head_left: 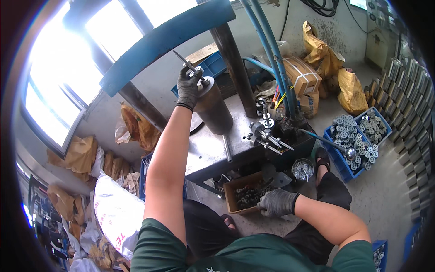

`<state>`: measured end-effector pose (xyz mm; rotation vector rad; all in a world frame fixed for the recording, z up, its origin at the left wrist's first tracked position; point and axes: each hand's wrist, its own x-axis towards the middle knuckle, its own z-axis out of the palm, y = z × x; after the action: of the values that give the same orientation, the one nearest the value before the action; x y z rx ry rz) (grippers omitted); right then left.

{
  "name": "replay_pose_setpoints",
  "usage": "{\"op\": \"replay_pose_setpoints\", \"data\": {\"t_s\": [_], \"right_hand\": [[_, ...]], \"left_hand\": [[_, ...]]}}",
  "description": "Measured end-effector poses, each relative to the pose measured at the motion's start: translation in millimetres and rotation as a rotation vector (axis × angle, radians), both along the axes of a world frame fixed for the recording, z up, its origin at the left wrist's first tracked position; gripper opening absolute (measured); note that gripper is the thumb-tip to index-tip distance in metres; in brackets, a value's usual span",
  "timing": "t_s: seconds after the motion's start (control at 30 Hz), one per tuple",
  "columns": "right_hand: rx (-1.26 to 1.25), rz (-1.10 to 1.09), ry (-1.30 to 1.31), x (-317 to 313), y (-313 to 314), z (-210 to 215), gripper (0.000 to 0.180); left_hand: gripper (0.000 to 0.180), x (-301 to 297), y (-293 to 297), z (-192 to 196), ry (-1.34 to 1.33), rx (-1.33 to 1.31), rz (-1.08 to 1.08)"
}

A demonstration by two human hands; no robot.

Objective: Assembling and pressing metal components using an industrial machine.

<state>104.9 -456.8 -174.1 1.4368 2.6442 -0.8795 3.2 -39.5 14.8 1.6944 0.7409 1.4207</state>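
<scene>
My left hand [187, 88], in a grey glove, is closed around a metal shaft [182, 59] with a pale spoked wheel [195, 71] on it. It holds the shaft tilted over the top of a thick steel cylinder [213, 106], beneath the curved blue beam [167, 43] of a press. At the lower right, my right hand [277, 203], also gloved, is curled at the right side of a cardboard box [242, 210] of small dark parts [251, 196]. Its fingertips are partly hidden, and what they hold, if anything, cannot be seen.
Several shafts and metal parts [267, 136] lie on the steel table [199, 154]. A lever with a ball end [350, 153] sticks out toward blue crates [346, 174] of spoked wheels. A tin of small parts [302, 170] stands by my foot, a white sack [115, 211] at left.
</scene>
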Motion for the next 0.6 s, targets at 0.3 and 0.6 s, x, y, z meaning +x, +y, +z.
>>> {"op": "replay_pose_setpoints", "data": {"t_s": [0.3, 0.6], "right_hand": [[0.075, 0.036, 0.058, 0.7, -17.2, 4.3, 0.029], [0.195, 0.000, -0.018, 19.8, -15.2, 9.7, 0.032]], "left_hand": [[0.054, -6.6, 7.5, 0.6, 0.035, 0.039, -0.122], [0.058, -8.1, -1.2, 4.5, 0.100, 0.057, -0.118]]}}
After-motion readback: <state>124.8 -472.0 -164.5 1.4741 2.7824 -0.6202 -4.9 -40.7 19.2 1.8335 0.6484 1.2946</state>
